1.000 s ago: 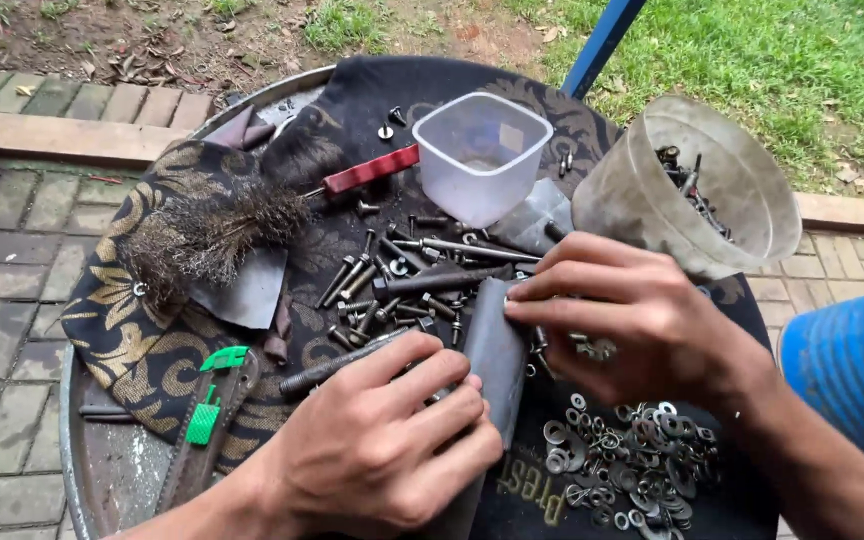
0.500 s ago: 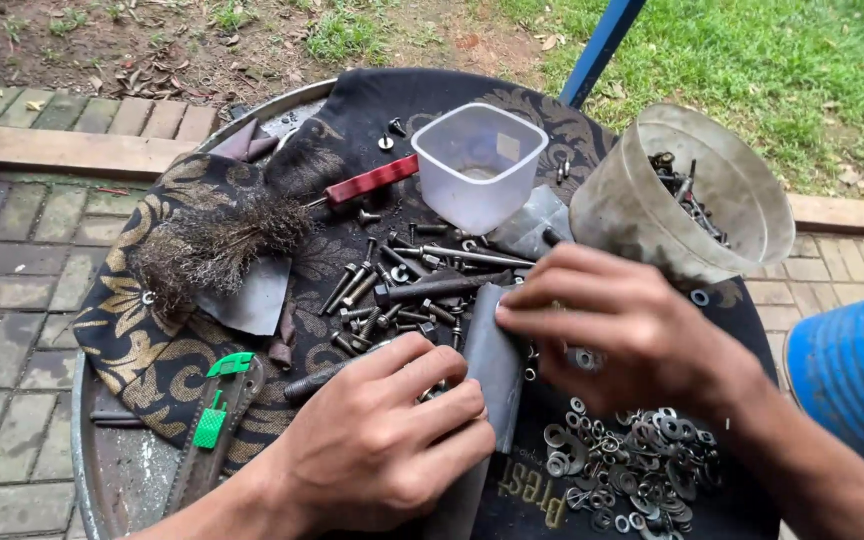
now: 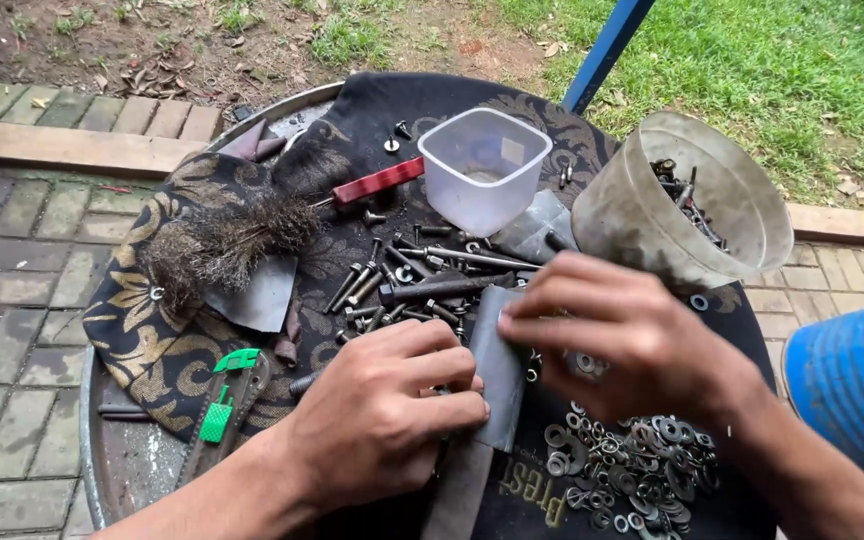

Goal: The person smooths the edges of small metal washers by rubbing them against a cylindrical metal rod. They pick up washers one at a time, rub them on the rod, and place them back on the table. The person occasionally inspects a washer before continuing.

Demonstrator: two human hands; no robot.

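Sanding step: our left hand [image 3: 382,420] and right hand [image 3: 632,340] were both clamped on the grey sheet [image 3: 497,365]. Bolts [image 3: 422,280] lay beyond, washers [image 3: 622,470] below right; next called for steady rubbing.

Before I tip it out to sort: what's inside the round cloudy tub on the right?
The tub lies tilted, mouth toward the camera. A small heap of dark bolts and similar hardware shows at its back. Anything beneath that heap is hidden.

Soft, even daylight falls on my bench [image 3: 122,470]; shadows are faint, there's no glare, focus is sharp, and the edges bend slightly.
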